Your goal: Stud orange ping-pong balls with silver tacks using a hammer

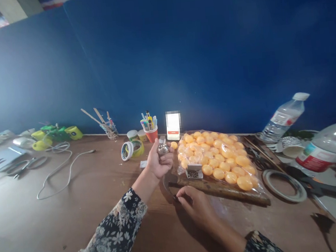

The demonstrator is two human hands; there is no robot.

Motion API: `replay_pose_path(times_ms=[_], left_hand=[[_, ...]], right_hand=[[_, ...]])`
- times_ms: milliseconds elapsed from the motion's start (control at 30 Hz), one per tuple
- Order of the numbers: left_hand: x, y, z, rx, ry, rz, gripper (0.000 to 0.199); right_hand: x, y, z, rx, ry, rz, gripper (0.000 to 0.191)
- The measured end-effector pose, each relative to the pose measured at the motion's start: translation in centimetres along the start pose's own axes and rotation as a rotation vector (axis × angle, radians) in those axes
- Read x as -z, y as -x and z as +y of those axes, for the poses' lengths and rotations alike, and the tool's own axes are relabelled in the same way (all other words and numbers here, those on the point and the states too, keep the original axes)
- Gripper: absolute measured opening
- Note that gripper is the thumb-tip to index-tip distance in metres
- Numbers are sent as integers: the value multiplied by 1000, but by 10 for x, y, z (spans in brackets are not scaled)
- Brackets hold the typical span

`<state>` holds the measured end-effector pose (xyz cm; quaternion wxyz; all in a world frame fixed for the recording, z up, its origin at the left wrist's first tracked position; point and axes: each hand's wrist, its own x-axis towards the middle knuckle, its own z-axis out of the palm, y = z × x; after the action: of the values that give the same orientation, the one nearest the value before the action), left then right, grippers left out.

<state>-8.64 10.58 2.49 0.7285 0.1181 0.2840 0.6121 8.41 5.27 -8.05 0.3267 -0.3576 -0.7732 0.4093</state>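
Observation:
My left hand [158,163] is raised over the middle of the table, its fingers curled around a silvery, bumpy ball [163,149]. Lower and to the right, my right hand [196,202] has thumb and forefinger together near the table. Something small and dark shows at those fingertips, too small to name. Just beyond them lies a wooden bar [229,191] with a dark curved piece at its left end. A small open box [194,171] of tiny metal pieces sits against a clear plastic bag of orange balls [217,157].
A phone [173,126] stands by the blue wall, beside a red cup of pens [151,134] and tape rolls [132,149]. Scissors [27,165] and a white cable [69,172] lie left. Plastic bottles [285,117] and a large tape roll [284,185] occupy the right side.

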Motion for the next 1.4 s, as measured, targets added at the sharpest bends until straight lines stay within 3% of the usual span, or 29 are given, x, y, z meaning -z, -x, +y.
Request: replay_pose_path(times_ms=[267,600,967,1200,1400], left_hand=[[8,-3,3,-71,-88,11,44],[-2,-1,3,-227,-292,-5,37],[-2,-2,-9,-498,-529,-41,40],[2,-3,-16,-569,-615,19,48],[-7,5,-48,-517,-720,-40,55]], right_hand=[[-1,1,1,6,-7,4,15],[0,1,-1,14,9,2,16],[0,0,-3,4,-30,8,15],[15,-6,-15,-113,-350,60,11],[43,-26,-29,-140,-733,323,27]])
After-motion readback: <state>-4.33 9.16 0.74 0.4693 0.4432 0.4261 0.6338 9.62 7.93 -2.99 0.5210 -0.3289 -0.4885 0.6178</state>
